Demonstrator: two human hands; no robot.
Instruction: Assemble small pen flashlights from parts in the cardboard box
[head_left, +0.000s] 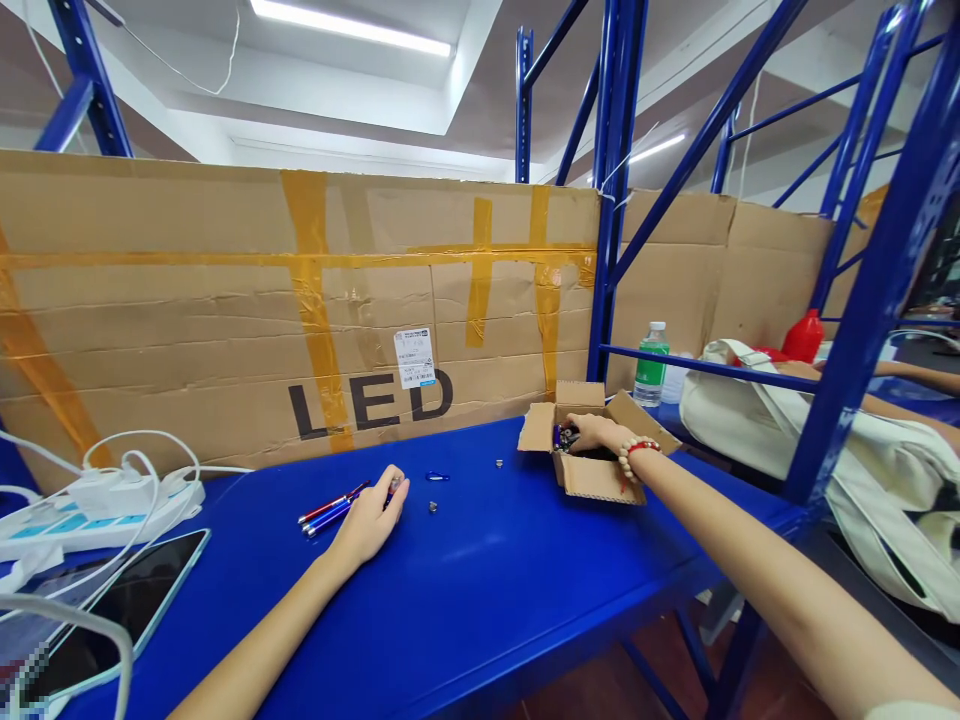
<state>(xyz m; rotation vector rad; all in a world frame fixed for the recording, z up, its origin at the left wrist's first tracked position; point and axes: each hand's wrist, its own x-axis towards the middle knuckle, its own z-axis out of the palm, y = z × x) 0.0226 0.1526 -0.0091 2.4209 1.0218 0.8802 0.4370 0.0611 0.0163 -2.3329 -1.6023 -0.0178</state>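
**Right hand in the box, left hand by the pens**

The right hand [592,432] reaches into a small open box [596,472], its fingers curled over dark and purple small items [564,437] at the box's left side; whether they actually pinch one cannot be told. A bead bracelet [636,455] circles that wrist. The box sits on the blue table [480,590], flaps spread, near the table's right edge.

The left hand [371,520] rests on the table well apart from the box, fingers loosely bent, the fingertips touching a small item [394,484] too tiny to make out (the grip itself is unclear). Just left of the hand lie the pens [330,510], red and blue, bunched together. Between the hands sit a blue clip [437,476] and two small metal bits [433,507].

At the far left are a power strip [97,510] with white cables and a tablet [112,615]. A cardboard wall [225,310] marked LED backs the table. Beyond the blue post stand a bottle [651,365] and a white bag [810,430].
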